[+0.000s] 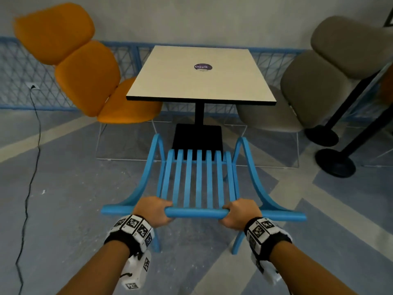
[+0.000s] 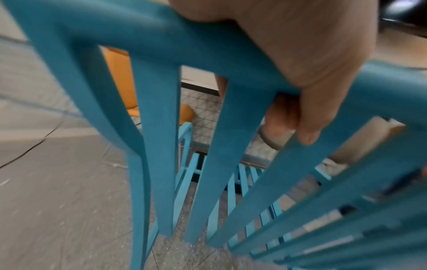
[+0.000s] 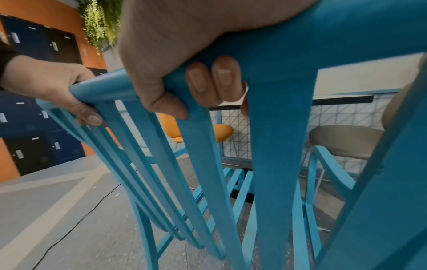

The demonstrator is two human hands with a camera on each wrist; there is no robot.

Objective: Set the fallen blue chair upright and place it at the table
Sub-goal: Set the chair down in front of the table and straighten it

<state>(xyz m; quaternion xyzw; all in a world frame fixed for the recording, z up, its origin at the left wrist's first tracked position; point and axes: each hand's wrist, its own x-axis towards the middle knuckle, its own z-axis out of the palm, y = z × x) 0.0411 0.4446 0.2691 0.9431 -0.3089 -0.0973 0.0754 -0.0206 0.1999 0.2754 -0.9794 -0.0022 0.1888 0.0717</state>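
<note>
The blue slatted chair (image 1: 198, 179) stands upright on the floor, its seat facing the square beige table (image 1: 200, 75) just ahead. My left hand (image 1: 154, 210) grips the left end of the chair's top rail (image 1: 196, 213), and my right hand (image 1: 239, 211) grips the right end. In the left wrist view my left hand (image 2: 289, 60) wraps over the rail (image 2: 143, 40), with its fingers (image 2: 280, 118) curled underneath. In the right wrist view my right hand (image 3: 175, 54) holds the rail (image 3: 346, 31) with its fingers (image 3: 212, 80) curled round, and the left hand (image 3: 50, 85) shows further along.
An orange padded chair (image 1: 85, 69) stands left of the table and a grey-beige one (image 1: 319, 81) right of it. The table's black base (image 1: 197, 137) sits just beyond the blue seat. Black round stand bases (image 1: 335, 165) are at the right. A black cable (image 1: 32, 167) runs along the left floor.
</note>
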